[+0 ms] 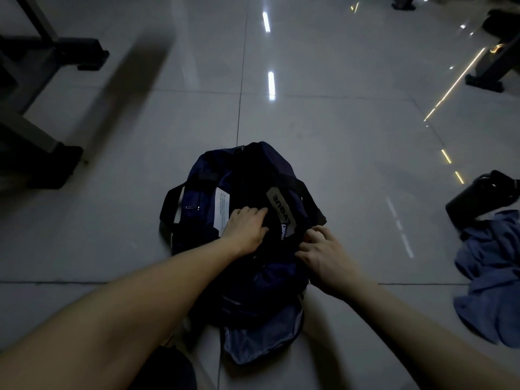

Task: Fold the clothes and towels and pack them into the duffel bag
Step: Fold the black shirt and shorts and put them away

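Note:
A dark navy duffel bag [206, 192] lies open on the tiled floor in front of me. Dark folded cloth [253, 190] fills its opening, with a grey lettered label on top. My left hand [246, 229] rests palm down on this cloth, fingers curled at the tips. My right hand [323, 253] pinches the dark fabric at the bag's right rim. A crumpled blue garment [492, 277] lies on the floor at the far right, apart from the bag.
A black pouch-like object [478, 197] sits just above the blue garment. Black furniture feet and legs stand at the left [56, 167] and top right [484, 81]. The glossy tiles [337, 122] reflect ceiling lights.

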Demonstrator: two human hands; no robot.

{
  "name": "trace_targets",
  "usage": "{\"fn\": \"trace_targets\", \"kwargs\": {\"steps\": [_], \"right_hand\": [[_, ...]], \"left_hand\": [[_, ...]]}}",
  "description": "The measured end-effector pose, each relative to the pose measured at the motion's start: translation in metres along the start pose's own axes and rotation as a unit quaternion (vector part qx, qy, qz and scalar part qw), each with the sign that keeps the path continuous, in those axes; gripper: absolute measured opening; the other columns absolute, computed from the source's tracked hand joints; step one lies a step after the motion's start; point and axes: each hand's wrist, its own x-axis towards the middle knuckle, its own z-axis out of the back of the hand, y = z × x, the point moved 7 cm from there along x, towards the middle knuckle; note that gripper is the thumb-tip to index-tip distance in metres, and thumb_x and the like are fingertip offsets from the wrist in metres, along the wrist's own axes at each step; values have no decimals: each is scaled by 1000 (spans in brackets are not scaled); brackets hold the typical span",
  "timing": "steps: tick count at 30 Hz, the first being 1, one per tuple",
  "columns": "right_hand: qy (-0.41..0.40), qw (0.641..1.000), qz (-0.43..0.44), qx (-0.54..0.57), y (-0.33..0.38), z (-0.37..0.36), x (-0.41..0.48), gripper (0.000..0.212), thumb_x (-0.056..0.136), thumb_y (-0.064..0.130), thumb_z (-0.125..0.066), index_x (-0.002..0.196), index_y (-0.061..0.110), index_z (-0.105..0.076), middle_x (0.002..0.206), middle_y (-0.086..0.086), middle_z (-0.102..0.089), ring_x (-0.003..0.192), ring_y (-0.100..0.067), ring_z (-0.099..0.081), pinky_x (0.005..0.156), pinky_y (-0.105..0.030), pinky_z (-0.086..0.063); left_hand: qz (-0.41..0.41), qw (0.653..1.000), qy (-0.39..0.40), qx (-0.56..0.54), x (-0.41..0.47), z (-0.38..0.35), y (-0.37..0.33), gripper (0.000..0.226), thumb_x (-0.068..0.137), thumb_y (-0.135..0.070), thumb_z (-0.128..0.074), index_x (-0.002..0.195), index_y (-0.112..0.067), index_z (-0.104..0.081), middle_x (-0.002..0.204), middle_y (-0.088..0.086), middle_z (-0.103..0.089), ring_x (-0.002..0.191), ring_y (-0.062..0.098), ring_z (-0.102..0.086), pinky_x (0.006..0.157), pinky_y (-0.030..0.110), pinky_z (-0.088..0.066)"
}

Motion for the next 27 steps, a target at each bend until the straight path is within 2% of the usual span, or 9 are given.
{"fn": "trace_targets", "kwargs": {"steps": [3,6,8,11,20,24,27], "right_hand": [[-12,1000,3,1,2,-1,0,25,84,19,-44,66,25,-59,65,8,-53,79,-22,-50,93,-39,-43],[-25,1000,2,7,1,-5,0,23,86,19,-49,66,25,-59,67,7,-54,80,-22,-50,93,-39,-43],[-20,1000,2,7,2,-8,-2,21,86,19,-52,68,25,-60,69,7,-56,82,-22,-51,94,-39,-42],[-17,1000,3,7,5,-8,-3,25,88,21,-44,70,25,-62,72,8,-59,85,-22,-52,96,-39,-40],[-23,1000,8,6,5,-10,-12,37,86,19,-31,74,24,-66,76,6,-63,89,-24,-55,100,-40,-37],[-13,1000,21,0,9,-6,-16,41,83,15,-28,75,22,-68,77,4,-64,89,-27,-56,103,-43,-36],[6,1000,28,2,16,-4,-17,35,79,18,-33,83,20,-68,80,2,-64,91,-28,-57,112,-49,-32]], "left_hand": [[3,1000,-15,15,-15,-1,4,65,106,-45,-38,161,-19,-17,166,7,-22,152,25,-20,123,42,-16],[4,999,14,34,-25,-5,9,68,106,-50,-34,163,-26,-6,170,5,-2,156,25,-3,127,45,-6],[8,997,78,13,-27,-17,10,67,106,-51,-34,163,-27,-7,170,6,-3,156,26,-6,126,44,-10],[16,989,144,-18,-23,-26,12,69,105,-53,-39,163,-28,-10,170,4,-8,156,26,-10,125,42,-17],[15,983,178,47,-7,-47,6,76,99,-54,-53,161,-34,-15,169,6,-15,154,29,-16,122,45,-25],[25,984,158,82,-4,-43,4,77,97,-57,-54,160,-32,-19,164,7,-26,148,31,-26,116,47,-33],[18,990,130,55,-10,-32,0,72,100,-53,-52,160,-28,-22,166,9,-21,151,31,-21,120,46,-26]]}}
